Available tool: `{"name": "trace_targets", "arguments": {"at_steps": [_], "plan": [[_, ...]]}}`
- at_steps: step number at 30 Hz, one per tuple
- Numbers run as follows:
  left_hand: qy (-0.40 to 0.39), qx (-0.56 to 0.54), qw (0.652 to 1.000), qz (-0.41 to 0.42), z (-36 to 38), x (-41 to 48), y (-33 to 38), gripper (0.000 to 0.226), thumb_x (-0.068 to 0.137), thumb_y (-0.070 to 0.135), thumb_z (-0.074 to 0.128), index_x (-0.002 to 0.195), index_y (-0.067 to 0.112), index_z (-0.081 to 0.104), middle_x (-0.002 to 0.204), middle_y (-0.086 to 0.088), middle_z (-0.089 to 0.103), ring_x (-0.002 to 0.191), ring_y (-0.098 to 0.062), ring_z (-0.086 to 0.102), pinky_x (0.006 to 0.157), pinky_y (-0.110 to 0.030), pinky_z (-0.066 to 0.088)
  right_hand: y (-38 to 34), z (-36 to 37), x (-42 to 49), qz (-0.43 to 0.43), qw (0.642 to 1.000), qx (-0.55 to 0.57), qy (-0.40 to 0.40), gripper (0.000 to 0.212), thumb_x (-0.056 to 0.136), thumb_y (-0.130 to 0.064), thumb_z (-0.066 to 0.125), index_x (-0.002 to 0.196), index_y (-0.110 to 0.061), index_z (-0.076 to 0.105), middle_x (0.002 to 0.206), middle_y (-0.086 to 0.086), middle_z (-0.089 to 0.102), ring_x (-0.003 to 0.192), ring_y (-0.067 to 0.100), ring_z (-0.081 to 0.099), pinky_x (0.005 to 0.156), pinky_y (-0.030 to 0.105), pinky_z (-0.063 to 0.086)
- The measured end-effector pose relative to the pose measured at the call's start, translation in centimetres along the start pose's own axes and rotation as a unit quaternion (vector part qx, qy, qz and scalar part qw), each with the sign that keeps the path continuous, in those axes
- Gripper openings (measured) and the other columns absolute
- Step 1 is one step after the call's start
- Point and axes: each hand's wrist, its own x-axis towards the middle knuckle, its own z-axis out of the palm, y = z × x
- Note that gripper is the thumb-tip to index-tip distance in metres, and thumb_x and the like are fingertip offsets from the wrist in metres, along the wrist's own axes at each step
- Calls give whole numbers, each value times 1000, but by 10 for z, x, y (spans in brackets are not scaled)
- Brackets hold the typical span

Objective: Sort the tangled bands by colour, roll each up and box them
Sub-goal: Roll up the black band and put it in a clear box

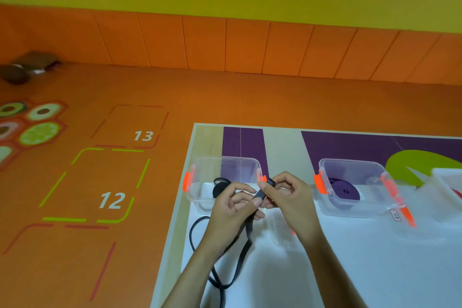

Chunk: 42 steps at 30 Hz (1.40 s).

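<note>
Rolling step, right at the very start. Pinching the free end of the black band [242, 254] between thumb and fingertips of the left hand [232, 205] and the right hand [287, 196], both curled tight on that one end, almost knuckle to knuckle. Rest of the band hanging below the left hand, loose loops across the white bench [375, 270], running off the bottom of the view. Looks like the first fold of the coil. Next, at a guess: winding turn upon turn with even tension, feeding slack up from beneath the wrists, keeping the coil flat and tight so as not to spring open, then lowering it into the clear box [197, 190] just beyond the left hand. Now the count: two hands at work; one loose band, black; one black coil [218, 189] lying inside that near box; one purple roll [346, 189] inside a second clear box [375, 207] out past the right hand. So two boxes in full view, orange clips on each, plus the edge of a third container [447, 180] farther right, something red inside, too cut off to name.
</note>
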Motion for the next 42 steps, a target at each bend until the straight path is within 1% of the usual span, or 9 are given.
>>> {"name": "trace_targets", "arguments": {"at_steps": [4,7,12,16,20,28,32,37,42], "plan": [[44,78,995,33,15,-1,0,27,85,1,84,104,16,71,96,3,77,87,-17,76,80,-26,58,2,2,0,-10,998,17,67,15,94,-11,77,92,-7,63,69,10,66,56,20,64,60,37,58],[84,67,993,47,18,0,-1,21,84,1,85,95,17,78,89,1,79,88,-20,77,81,-26,59,-3,-3,-2,5,995,69,73,14,97,-10,73,106,-16,65,73,16,69,56,19,63,57,29,58],[72,73,992,75,12,5,3,11,88,1,80,94,10,82,86,-4,80,86,-27,78,85,-34,63,9,-25,-1,-51,995,-85,-12,7,96,-16,74,93,-18,80,104,1,67,94,4,68,80,11,52],[60,90,991,78,8,7,2,7,91,2,77,94,9,79,84,-3,79,83,-27,77,83,-36,61,16,-37,-6,-42,995,-72,-63,26,93,-6,76,102,-30,81,98,-7,76,94,11,73,84,20,54],[73,114,987,85,9,6,1,6,95,9,76,93,15,78,89,-1,78,88,-26,75,87,-43,60,17,-34,-10,-49,986,-115,-106,21,91,-14,79,105,-29,78,108,-11,77,106,14,71,92,35,56],[68,82,992,70,2,2,-5,3,95,7,75,93,10,75,90,-6,76,93,-29,74,90,-47,58,14,-16,-16,-57,982,-154,-95,19,85,-28,87,83,-22,68,84,-6,74,80,11,65,67,18,41],[55,69,995,50,-3,-1,-6,2,94,3,74,96,4,75,93,-9,77,96,-27,74,91,-40,59,13,-14,-17,-58,976,-180,-108,20,86,-28,84,78,-21,67,76,-5,72,71,17,60,65,23,41],[60,28,997,25,-5,-6,-2,5,93,3,76,97,0,74,94,-13,77,95,-26,75,89,-36,60,4,-13,-19,23,990,-71,-123,22,85,-19,87,85,-7,68,82,8,78,80,33,74,72,34,55],[83,14,996,-6,-4,-7,-4,5,91,9,79,95,6,78,96,-11,78,96,-27,75,88,-41,61,3,-4,-24,99,993,22,-52,20,84,-15,88,92,-7,71,93,19,74,79,21,73,71,29,62]]}}
